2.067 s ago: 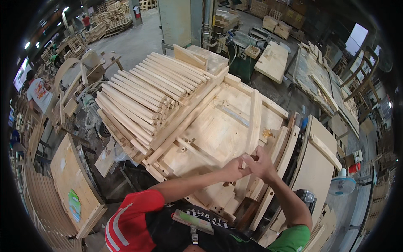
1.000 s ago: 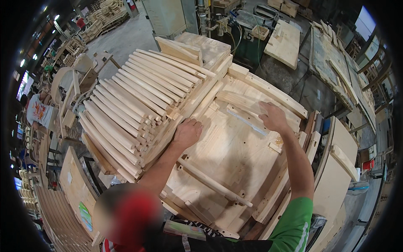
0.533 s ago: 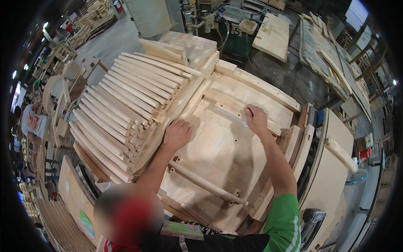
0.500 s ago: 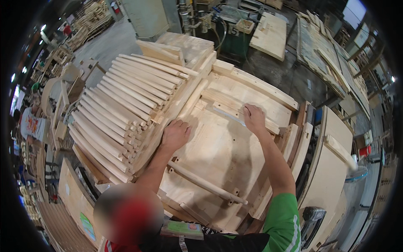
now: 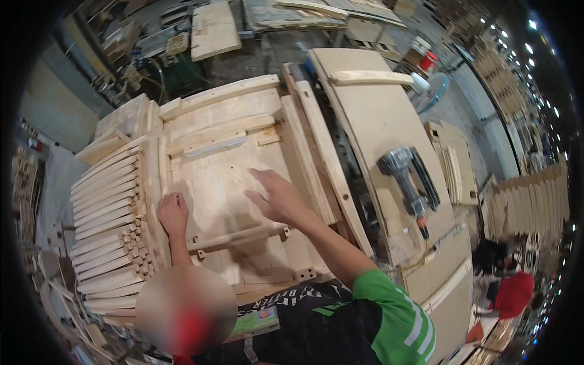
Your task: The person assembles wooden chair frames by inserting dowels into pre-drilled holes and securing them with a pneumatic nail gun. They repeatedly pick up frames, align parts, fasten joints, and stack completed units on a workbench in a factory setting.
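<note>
My left hand (image 5: 174,213) rests with curled fingers at the left edge of a pale wooden work board (image 5: 213,182); whatever lies inside its fingers is hidden. Above the board's middle, my right hand (image 5: 275,196) is open, thumb and fingers apart, holding nothing. Wooden bars lie across the far part of the board, one a long strip (image 5: 222,132) with a shiny grey strip (image 5: 216,148) beside it. A wooden crossbar (image 5: 240,237) sits between small drilled blocks closer to my body.
Many tapered wooden rods (image 5: 106,207) are stacked at left. A grey-black air nail gun (image 5: 401,176) with a yellow hose lies on a flat panel (image 5: 365,115) at right. That panel also bears a wooden bar (image 5: 368,77). A person in red (image 5: 512,295) is at far right.
My view has turned to the right, bringing the nail gun into full sight. My right hand has left the wooden strip, moved nearer and opened. My left hand stays by the board's left edge.
</note>
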### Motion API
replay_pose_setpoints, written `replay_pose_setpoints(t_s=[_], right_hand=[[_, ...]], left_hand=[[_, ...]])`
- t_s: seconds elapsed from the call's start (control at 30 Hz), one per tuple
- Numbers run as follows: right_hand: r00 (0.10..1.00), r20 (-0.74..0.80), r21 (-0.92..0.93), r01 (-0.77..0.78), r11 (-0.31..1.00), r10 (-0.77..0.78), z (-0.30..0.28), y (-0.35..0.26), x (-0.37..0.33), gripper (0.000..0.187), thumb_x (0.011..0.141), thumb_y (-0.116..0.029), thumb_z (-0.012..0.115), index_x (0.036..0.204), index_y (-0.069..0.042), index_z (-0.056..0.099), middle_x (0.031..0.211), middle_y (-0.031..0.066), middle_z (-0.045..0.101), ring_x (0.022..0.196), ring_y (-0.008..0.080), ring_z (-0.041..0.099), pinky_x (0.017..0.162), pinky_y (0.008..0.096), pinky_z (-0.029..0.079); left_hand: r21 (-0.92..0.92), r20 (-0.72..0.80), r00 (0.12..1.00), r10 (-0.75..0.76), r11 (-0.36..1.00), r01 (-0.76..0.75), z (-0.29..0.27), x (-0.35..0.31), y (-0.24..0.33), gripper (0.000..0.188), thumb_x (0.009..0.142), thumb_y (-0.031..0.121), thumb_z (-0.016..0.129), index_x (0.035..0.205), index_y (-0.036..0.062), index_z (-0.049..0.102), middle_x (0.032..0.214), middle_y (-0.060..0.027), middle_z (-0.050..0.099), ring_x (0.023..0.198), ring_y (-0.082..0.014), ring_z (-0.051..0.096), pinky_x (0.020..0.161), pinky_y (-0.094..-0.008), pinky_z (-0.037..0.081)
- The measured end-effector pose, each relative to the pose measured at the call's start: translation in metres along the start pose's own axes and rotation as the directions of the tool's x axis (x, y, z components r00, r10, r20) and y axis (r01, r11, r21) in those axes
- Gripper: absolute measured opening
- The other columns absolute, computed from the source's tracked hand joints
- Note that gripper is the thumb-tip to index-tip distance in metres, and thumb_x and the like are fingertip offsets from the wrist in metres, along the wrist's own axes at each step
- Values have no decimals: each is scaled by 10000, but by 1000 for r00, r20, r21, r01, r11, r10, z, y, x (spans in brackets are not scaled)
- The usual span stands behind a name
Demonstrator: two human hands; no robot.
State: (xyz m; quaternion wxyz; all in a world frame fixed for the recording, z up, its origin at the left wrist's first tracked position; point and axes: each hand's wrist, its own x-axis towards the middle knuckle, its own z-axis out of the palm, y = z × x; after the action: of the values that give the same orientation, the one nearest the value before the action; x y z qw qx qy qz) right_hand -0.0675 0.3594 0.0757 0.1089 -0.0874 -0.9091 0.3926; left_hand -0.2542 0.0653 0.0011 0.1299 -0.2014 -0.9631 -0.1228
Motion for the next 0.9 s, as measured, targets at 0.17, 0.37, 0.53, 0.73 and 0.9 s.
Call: replay_pose_setpoints(t_s=[0.17, 0.37, 0.53, 0.73, 0.9], right_hand=[[914, -328, -403, -364, 840, 239, -99, 3, -144, 439, 946, -202, 735, 1325, -15, 616, 1206, 191, 665, 1072, 416, 656, 939, 522, 538], [827, -389, -475, -557, 681, 405, -90, 36, -209, 304, 982, -296, 678, 1135, -40, 619, 1155, 185, 658, 1037, 397, 678, 833, 517, 570], [710, -73, -136, -703, 698, 701, -97, 44, -184, 664, 755, -446, 761, 1273, -44, 662, 1191, 242, 737, 1120, 422, 714, 948, 519, 569], [806, 130, 652, -508, 562, 578, -54, 54, -185, 505, 878, -330, 771, 1257, -21, 647, 1037, 138, 732, 953, 267, 721, 839, 407, 577], [785, 128, 686, -512, 518, 607, -20, 41, -177, 526, 977, -395, 724, 1313, -8, 606, 950, 148, 747, 834, 306, 734, 775, 433, 582]], left_hand=[[-440, -33, 986, -165, 888, 134, 3, -12, 37, 199, 1022, 208, 660, 1082, 40, 747, 989, -172, 753, 860, -340, 722, 786, -426, 570], [-741, 300, 910, 285, 671, 35, 5, -70, 151, 210, 976, 234, 725, 1061, 45, 758, 938, -158, 746, 808, -297, 702, 769, -396, 562], [-704, 337, 781, 525, 692, -161, -4, -109, 168, 227, 934, 239, 760, 1074, 60, 762, 938, -151, 746, 845, -302, 720, 779, -421, 558], [-651, 369, 748, 551, 728, -215, -1, -108, 174, 270, 918, 244, 793, 1124, 73, 760, 963, -145, 756, 866, -329, 730, 785, -434, 561], [-628, 465, 720, 515, 765, -142, -14, -111, 178, 305, 955, 294, 736, 1190, 102, 767, 1000, -162, 768, 911, -341, 735, 816, -438, 561]])
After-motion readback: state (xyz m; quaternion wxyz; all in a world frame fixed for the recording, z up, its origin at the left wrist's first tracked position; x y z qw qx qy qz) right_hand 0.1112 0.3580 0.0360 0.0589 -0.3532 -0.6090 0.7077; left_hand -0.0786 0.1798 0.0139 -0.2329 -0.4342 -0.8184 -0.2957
